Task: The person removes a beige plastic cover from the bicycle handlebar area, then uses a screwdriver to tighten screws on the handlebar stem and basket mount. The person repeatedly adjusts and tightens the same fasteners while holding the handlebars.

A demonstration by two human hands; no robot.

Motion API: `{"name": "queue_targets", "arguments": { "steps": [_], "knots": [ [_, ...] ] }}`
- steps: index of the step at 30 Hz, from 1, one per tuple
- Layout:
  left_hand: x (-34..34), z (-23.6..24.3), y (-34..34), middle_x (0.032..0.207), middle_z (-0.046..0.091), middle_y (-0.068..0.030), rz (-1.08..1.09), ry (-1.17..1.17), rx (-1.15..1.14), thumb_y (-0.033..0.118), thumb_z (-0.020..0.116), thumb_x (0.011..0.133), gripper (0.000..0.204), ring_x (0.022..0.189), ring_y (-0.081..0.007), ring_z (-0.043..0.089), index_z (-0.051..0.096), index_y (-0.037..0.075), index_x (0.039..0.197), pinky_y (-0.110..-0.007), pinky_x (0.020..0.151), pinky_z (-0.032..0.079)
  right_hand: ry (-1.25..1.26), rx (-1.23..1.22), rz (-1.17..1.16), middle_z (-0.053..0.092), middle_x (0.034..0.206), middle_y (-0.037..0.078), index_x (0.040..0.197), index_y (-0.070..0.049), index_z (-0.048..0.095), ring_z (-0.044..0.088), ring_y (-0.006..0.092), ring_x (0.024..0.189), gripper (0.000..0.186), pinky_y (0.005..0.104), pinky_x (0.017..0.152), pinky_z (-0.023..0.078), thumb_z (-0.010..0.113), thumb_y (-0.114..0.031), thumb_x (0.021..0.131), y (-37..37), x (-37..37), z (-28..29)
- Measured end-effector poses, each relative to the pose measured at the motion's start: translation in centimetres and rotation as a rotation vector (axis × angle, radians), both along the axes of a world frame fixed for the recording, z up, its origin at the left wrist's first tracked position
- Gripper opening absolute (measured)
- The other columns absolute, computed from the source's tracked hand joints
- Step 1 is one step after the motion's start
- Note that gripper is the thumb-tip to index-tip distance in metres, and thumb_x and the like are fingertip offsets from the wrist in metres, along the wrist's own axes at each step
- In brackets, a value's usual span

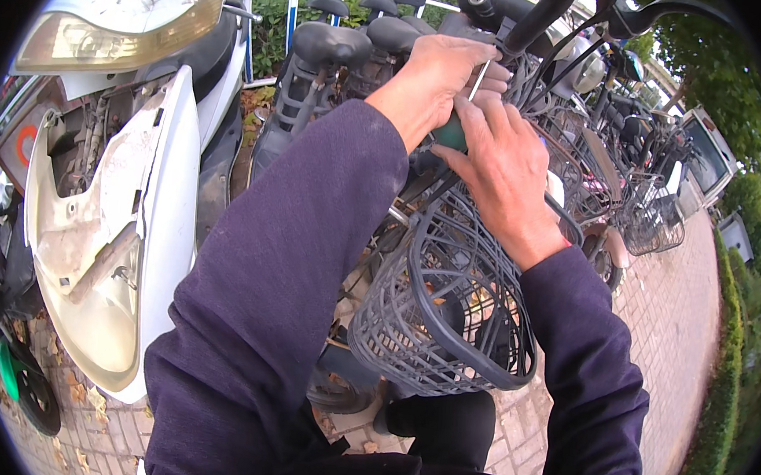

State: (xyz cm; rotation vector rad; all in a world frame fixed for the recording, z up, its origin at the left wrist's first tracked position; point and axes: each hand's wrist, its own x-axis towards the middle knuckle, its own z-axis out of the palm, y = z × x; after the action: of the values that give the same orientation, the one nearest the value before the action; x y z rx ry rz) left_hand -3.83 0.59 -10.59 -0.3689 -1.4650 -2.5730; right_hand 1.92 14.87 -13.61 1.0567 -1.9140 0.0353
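Observation:
Both my hands meet at the front of a bicycle, above its dark wire-and-plastic basket (446, 304). My right hand (507, 171) is closed around a screwdriver (479, 80); its thin metal shaft points up and away, and a rounded green handle shows under the fingers. My left hand (440, 72) is just beyond, its fingers curled behind the shaft near the tip. What those fingers grip is hidden. A black handlebar (537, 23) rises right beside the hands at the upper right.
A white scooter with a dismantled, dirty front panel (104, 218) stands close on my left. Black bicycle saddles (330, 45) line up by a white railing (292, 6). More bicycles with wire baskets (651, 217) crowd the right, along brick paving (665, 328) and a hedge (724, 376).

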Motion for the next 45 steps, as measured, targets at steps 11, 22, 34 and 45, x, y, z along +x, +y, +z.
{"name": "queue_targets", "arguments": {
  "steps": [11,22,34,45],
  "knots": [
    [0.5,0.5,0.1,0.094,0.073,-0.0177,0.027,0.0,-0.043,0.011,0.067,0.099,0.021,0.076,-0.023,0.072,0.066,-0.006,0.11,-0.034,0.068,0.064,-0.089,-0.036,-0.036,0.058,0.109,0.011,0.131,-0.001,0.057,0.059,0.029,0.096,0.066,0.0404,0.08,0.051,0.084,-0.02,0.074,0.2,0.9,-0.3],
    [0.8,1.0,0.3,0.098,0.074,-0.0182,0.066,-0.011,-0.126,0.013,0.065,0.101,0.023,0.084,-0.0235,0.074,0.064,-0.007,0.114,-0.034,0.075,0.066,-0.094,-0.072,-0.081,0.056,0.106,0.011,0.129,-0.002,0.057,0.059,0.0285,0.095,0.063,0.0404,0.078,0.051,0.084,-0.021,0.075,-0.3,0.7,-0.9],
    [0.8,0.9,0.8,0.091,0.072,-0.0168,0.124,0.018,-0.073,0.009,0.063,0.1,0.017,0.074,-0.0211,0.071,0.067,-0.008,0.104,-0.031,0.065,0.062,-0.102,-0.099,-0.069,0.056,0.108,0.012,0.13,-0.001,0.056,0.06,0.0301,0.097,0.062,0.0413,0.079,0.052,0.082,-0.018,0.076,0.0,0.4,-1.5],
    [0.8,0.9,0.7,0.095,0.073,-0.0172,0.114,-0.003,-0.106,0.013,0.067,0.1,0.023,0.078,-0.022,0.073,0.067,-0.008,0.11,-0.032,0.07,0.065,-0.15,-0.184,-0.02,0.057,0.112,0.013,0.133,-0.002,0.054,0.061,0.0317,0.101,0.065,0.0423,0.077,0.054,0.083,-0.016,0.076,-0.3,0.4,-1.6]
  ]
}}
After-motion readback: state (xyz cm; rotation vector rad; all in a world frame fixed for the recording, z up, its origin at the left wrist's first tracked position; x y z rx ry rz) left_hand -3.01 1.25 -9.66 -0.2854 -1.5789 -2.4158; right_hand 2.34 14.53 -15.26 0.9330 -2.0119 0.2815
